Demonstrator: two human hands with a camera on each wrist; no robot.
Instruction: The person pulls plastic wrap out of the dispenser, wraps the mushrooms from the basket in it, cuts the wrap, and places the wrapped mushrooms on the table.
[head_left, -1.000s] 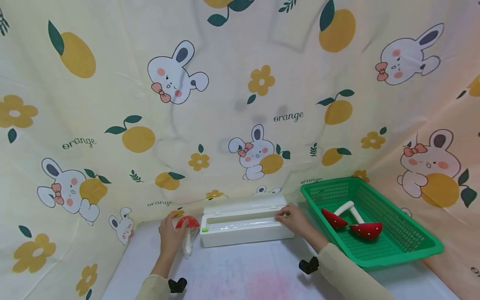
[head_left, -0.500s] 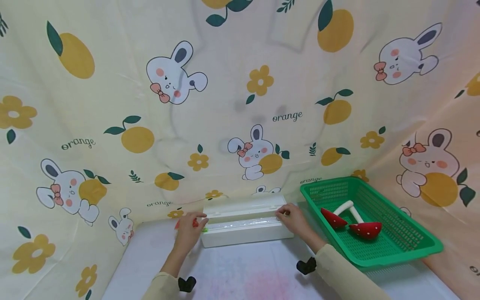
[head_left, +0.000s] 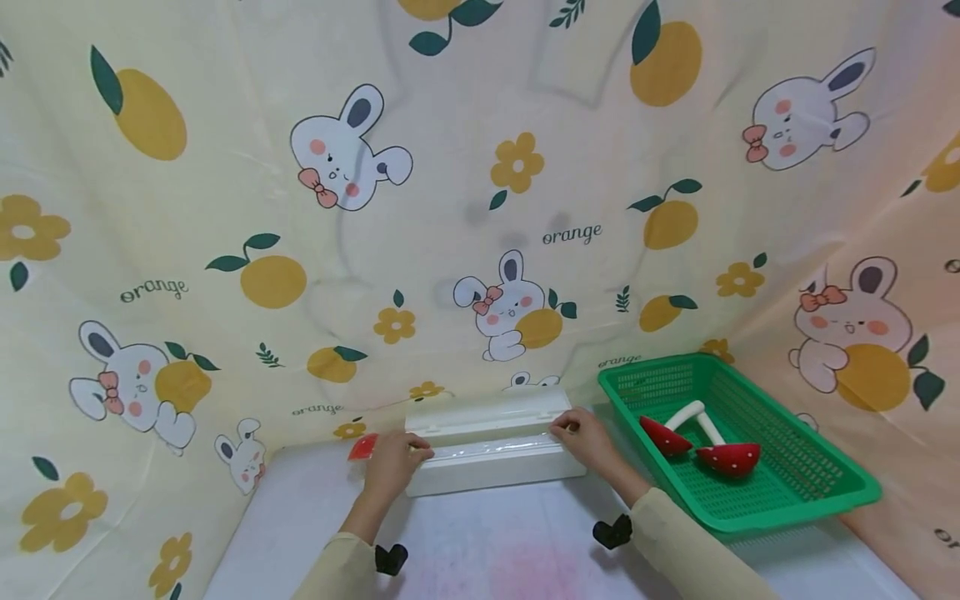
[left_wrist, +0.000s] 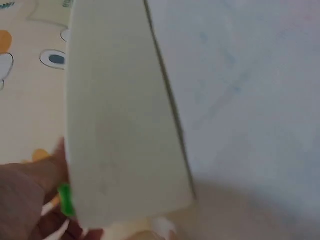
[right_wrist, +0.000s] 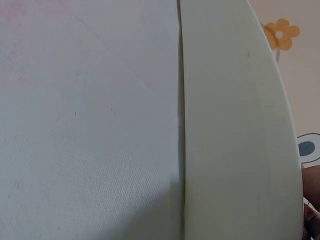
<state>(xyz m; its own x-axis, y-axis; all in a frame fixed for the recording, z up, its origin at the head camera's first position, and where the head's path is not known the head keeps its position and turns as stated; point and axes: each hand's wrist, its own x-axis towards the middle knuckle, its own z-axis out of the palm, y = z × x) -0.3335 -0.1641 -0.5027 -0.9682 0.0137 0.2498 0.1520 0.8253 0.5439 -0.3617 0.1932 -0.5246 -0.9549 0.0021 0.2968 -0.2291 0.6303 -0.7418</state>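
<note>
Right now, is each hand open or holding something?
Left hand: at white box's left end; grip unclear.
Right hand: at its right end; grip unclear.

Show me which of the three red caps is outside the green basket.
The leftmost red cap, partly hidden behind the left hand, near the left end of the white box; the two spotted caps lie inside the green basket.

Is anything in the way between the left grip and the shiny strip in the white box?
Nothing I can see. The left grip is at the left end of the white box, the lid is open behind the shiny strip, and the red thing is off to the left.
</note>
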